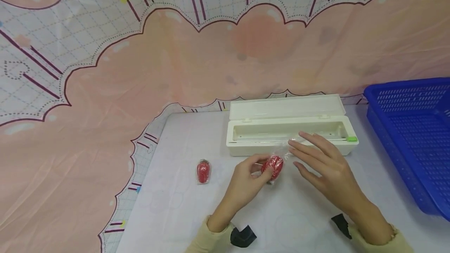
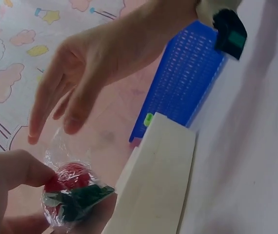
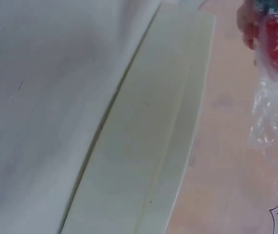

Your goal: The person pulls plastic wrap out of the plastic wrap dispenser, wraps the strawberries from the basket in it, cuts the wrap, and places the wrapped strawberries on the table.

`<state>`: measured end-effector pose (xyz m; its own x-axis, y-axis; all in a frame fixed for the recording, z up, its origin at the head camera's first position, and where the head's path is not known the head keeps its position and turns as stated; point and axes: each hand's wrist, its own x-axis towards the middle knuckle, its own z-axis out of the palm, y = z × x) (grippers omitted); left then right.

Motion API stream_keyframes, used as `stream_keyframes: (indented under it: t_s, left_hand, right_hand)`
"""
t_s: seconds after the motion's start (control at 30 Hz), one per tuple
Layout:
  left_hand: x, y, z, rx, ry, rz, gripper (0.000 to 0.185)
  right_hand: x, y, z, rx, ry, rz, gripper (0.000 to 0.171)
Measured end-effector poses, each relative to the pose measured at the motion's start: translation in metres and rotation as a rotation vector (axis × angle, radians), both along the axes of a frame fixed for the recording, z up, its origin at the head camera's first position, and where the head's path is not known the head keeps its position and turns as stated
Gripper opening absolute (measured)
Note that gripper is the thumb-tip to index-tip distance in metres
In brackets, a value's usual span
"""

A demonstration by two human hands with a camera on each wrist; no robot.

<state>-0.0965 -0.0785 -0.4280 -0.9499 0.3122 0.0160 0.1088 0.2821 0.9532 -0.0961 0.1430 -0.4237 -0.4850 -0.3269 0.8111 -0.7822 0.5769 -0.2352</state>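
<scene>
Between its thumb and fingers my left hand (image 1: 244, 179) holds a red strawberry (image 1: 275, 166) wrapped in clear plastic film. Green leaves (image 2: 78, 201) show under the wrap in the left wrist view. Loose film (image 3: 270, 114) trails from one end of the fruit, seen best in the right wrist view. My right hand (image 1: 325, 169) hovers just right of that loose end, fingers spread and fairly straight; whether a fingertip touches the film I cannot tell. A second wrapped strawberry (image 1: 203, 171) lies on the table to the left.
Behind the hands stands a long white box (image 1: 246, 149), its lid (image 1: 286, 106) raised and a green slider (image 1: 351, 139) on its front edge. A blue plastic basket (image 1: 393, 153) occupies the right side. Patterned cloth (image 1: 211, 61) hangs behind the white table (image 1: 168, 206).
</scene>
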Motion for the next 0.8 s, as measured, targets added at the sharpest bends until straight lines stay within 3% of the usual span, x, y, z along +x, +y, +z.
stream_keyframes:
  t_s: [0.13,0.37,0.63,0.8]
  left_hand:
    - [-0.001,0.000,-0.001,0.092,-0.072,0.001,0.030]
    - [-0.001,0.001,-0.001,0.188,-0.155,-0.018,0.030]
    - [0.000,0.004,-0.001,0.177,-0.162,-0.044,0.027]
    - [0.001,0.004,-0.002,0.184,-0.179,-0.059,0.027]
  right_hand:
    - [-0.001,0.000,-0.002,0.116,0.068,0.023,0.042]
    - [-0.002,-0.001,-0.009,0.183,0.034,-0.002,0.042]
    - [0.000,-0.002,-0.016,0.178,-0.017,-0.024,0.045]
    - [0.000,-0.002,-0.019,0.115,-0.087,-0.016,0.046]
